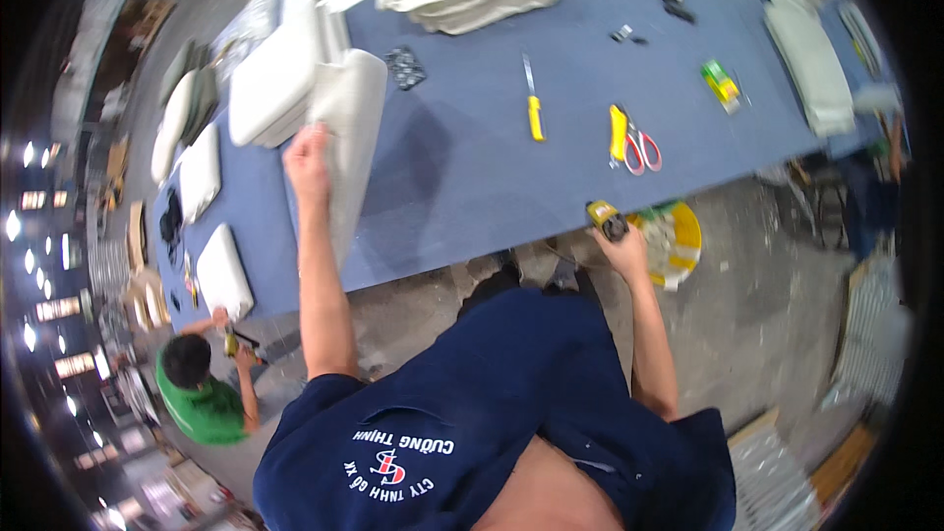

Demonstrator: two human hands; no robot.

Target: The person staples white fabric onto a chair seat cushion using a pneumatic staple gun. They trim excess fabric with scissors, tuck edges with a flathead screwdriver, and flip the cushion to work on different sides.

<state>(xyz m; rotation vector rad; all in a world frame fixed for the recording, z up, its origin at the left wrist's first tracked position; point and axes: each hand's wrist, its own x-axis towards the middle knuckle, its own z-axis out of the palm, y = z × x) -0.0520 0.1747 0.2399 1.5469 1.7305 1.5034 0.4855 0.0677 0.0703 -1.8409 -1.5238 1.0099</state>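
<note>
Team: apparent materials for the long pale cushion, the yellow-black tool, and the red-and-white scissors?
Long pale cushion: probably matte fabric over padding; rounded edges, no gloss.
Yellow-black tool: likely hard plastic housing, judging by moulded-looking shape.
Scissors: handles seem smooth plastic, evenly coloured; blades probably metal, greyish.

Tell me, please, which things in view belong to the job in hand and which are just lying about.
In use, it seems:
long pale cushion, at the left hand
yellow-and-black tool, held in the right hand

Apparently just lying about:
slim yellow-handled tool
scissors with red-and-white handles
green-and-yellow packet
dark patterned item
</note>
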